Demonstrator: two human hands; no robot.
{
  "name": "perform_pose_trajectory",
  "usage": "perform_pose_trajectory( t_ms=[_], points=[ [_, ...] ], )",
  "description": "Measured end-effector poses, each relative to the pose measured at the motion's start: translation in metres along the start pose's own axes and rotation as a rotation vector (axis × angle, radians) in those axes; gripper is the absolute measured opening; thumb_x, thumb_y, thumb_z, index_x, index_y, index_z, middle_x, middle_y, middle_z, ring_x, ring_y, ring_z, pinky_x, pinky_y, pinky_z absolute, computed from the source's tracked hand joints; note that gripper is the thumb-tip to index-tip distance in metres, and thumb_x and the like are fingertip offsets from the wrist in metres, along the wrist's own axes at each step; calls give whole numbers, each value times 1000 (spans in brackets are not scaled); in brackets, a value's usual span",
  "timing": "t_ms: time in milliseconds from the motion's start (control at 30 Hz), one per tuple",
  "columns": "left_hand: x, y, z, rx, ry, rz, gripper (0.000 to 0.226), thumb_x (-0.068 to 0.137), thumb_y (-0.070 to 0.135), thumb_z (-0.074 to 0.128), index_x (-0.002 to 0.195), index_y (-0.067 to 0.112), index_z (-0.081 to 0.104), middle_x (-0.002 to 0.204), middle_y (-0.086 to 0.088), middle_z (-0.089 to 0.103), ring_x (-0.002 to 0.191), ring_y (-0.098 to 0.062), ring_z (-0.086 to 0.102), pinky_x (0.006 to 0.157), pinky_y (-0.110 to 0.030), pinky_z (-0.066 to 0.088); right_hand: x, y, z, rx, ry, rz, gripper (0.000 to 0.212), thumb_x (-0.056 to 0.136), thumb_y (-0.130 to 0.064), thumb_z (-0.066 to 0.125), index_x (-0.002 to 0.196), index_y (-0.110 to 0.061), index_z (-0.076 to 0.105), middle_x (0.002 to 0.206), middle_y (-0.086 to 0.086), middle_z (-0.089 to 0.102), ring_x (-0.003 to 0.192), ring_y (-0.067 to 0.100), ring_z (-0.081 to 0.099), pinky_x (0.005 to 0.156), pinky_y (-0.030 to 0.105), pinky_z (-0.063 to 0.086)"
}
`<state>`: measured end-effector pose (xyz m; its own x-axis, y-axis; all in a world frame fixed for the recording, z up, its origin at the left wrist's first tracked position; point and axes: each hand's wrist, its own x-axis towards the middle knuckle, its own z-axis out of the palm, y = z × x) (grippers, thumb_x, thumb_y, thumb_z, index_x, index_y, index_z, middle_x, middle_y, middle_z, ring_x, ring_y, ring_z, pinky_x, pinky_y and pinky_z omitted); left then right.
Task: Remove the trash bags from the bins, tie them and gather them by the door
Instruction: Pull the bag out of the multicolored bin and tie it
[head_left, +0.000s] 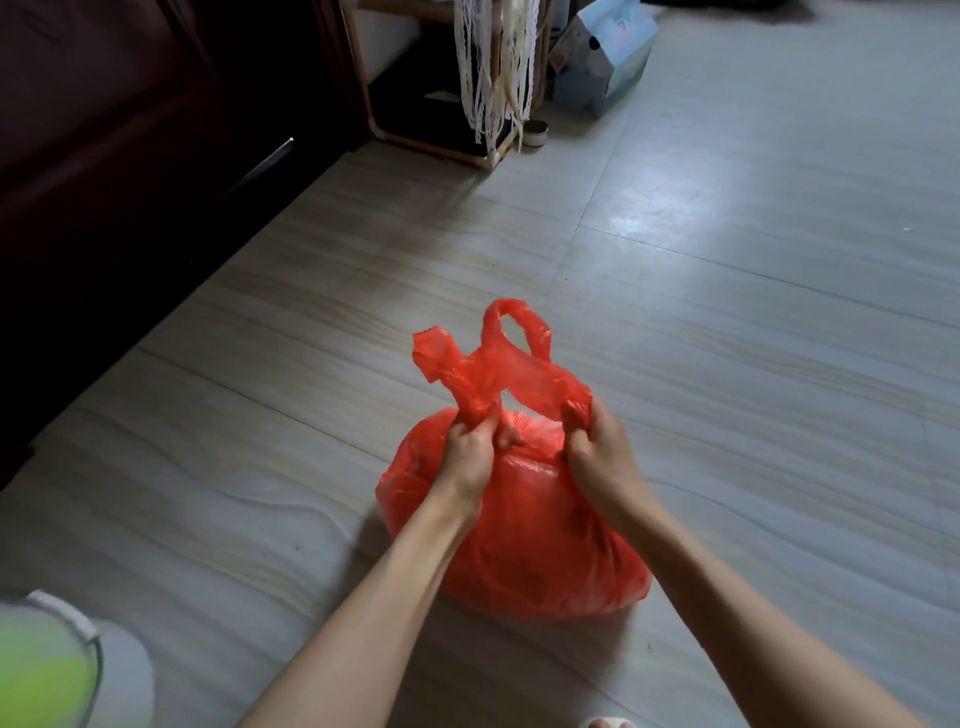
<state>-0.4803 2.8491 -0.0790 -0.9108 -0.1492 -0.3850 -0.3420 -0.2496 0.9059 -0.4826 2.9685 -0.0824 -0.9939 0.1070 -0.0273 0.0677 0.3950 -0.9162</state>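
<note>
Down at the near left corner sits a white bin with something lime-green inside it, standing well apart from the work. In the middle of the tiled floor rests a full red trash bag, right under the person's forearms. The left hand is closed on one gathered handle, and the right hand is closed on the other; both grip the plastic just above the bag's bulging top. The two handles cross each other beyond the knuckles, rising away from the person, one ending in a loop, the other in a loose flap. The crossing lies straight ahead of both hands and about midway between them, so neither hand looks nearer. I judge the tying is in hand: the crossed ends need one tucked under and both pulled outward to either side. Farther off, a wooden rack with lace strips hanging from it stands by a dark cabinet, and a pale blue carton lies beyond.
</note>
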Motion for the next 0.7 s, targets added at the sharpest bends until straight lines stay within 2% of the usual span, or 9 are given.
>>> perform_pose_trajectory(
  t_ms=[67, 167, 300, 367, 400, 467, 500, 600, 700],
  points=[
    [3, -2, 2, 116, 35, 20, 49, 95, 14, 44, 46, 18, 38, 34, 9, 39, 47, -8, 41, 58, -24, 34, 0, -2, 3, 172, 56, 124, 25, 90, -6, 36, 72, -20, 47, 64, -5, 47, 55, 6, 42, 56, 24, 36],
    [8, -4, -2, 285, 29, 46, 50, 95, 20, 45, 45, 19, 37, 40, 9, 41, 38, -1, 36, 56, -25, 33, 4, -5, 4, 569, 30, 380, 29, 99, -13, 33, 72, -14, 43, 56, -1, 45, 31, 4, 32, 47, 24, 36],
    [5, 4, -3, 437, -2, 92, 41, 95, 20, 44, 54, 18, 40, 52, 0, 41, 37, -2, 40, 56, -28, 34, 10, -6, -3, 969, -32, 503, 32, 96, -15, 38, 65, -19, 32, 37, -9, 28, 29, 5, 26, 48, 22, 32],
    [1, 4, -5, 525, -107, 164, 25, 95, 19, 45, 74, 13, 55, 62, -13, 53, 52, -13, 54, 65, -33, 42, 11, -6, -10, 1061, -114, 569, 25, 89, -22, 49, 66, -19, 40, 42, -8, 29, 32, 6, 30, 52, 21, 34],
    [-1, 4, -7, 590, -190, 191, 18, 94, 21, 47, 92, 9, 60, 78, -17, 63, 70, -18, 62, 74, -35, 45, 12, -6, -13, 1063, -176, 592, 22, 83, -29, 56, 67, -19, 44, 45, -8, 30, 33, 6, 32, 54, 21, 36],
    [-3, 2, -14, 686, -367, 227, 32, 88, 33, 53, 113, 14, 59, 106, -4, 68, 102, -9, 61, 90, -29, 45, 11, -7, -16, 1005, -312, 621, 25, 68, -37, 65, 68, -17, 50, 46, -7, 36, 34, 5, 36, 52, 21, 41],
    [-3, 3, -16, 680, -431, 223, 38, 83, 39, 53, 112, 17, 60, 109, 1, 67, 105, -4, 58, 92, -25, 44, 11, -7, -16, 957, -360, 621, 26, 65, -37, 66, 70, -15, 53, 46, -6, 41, 35, 5, 37, 50, 21, 41],
    [1, 2, -19, 637, -476, 208, 27, 83, 32, 56, 108, 25, 62, 105, 12, 66, 100, 1, 58, 90, -19, 46, 14, -11, -11, 811, -290, 591, 11, 79, -14, 58, 69, -13, 53, 38, -5, 46, 30, 5, 36, 42, 19, 37],
    [2, 2, -17, 450, -415, 143, 21, 80, 7, 49, 80, 27, 55, 59, 25, 55, 55, 7, 50, 59, -13, 40, 16, -10, -9, 998, -68, 680, 33, 87, -1, 44, 56, -8, 55, 34, -4, 39, 23, 4, 29, 36, 14, 39]
  ],
)
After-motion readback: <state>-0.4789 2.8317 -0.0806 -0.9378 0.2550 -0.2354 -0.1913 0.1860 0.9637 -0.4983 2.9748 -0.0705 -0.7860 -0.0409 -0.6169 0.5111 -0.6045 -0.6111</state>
